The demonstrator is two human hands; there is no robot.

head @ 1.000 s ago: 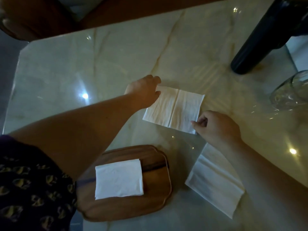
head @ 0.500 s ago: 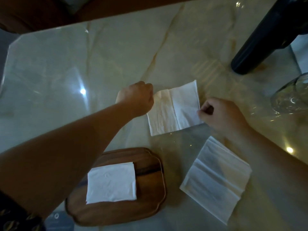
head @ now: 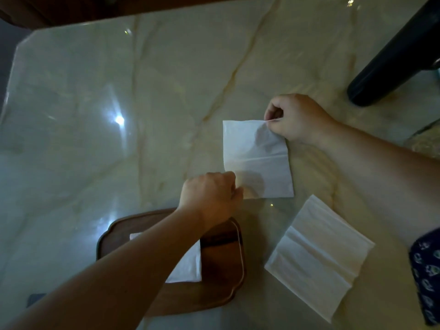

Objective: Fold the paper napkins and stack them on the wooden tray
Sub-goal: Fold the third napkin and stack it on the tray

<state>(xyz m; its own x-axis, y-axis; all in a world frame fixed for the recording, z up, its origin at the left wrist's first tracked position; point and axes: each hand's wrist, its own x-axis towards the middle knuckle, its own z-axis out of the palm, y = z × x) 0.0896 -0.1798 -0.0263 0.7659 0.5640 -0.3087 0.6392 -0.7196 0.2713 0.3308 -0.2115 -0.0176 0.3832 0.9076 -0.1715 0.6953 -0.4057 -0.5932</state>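
A white paper napkin [head: 258,160] lies spread on the marble table, with a crease across it. My left hand [head: 210,198] pinches its near left corner. My right hand [head: 294,117] pinches its far right corner, lifted slightly off the table. A wooden tray [head: 221,270] sits near me, under my left forearm, and holds a folded white napkin [head: 188,267], partly hidden by the arm. A stack of unfolded napkins [head: 319,256] lies to the right of the tray.
A dark cylindrical object [head: 392,55] leans in from the far right onto the marble table [head: 119,115]. The table's far edge runs along the top of the view. A dark patterned sleeve [head: 426,277] shows at the right edge.
The napkin has turned on the table. My left hand moved from its far left edge to the near left corner; my right hand moved up to the far right corner.
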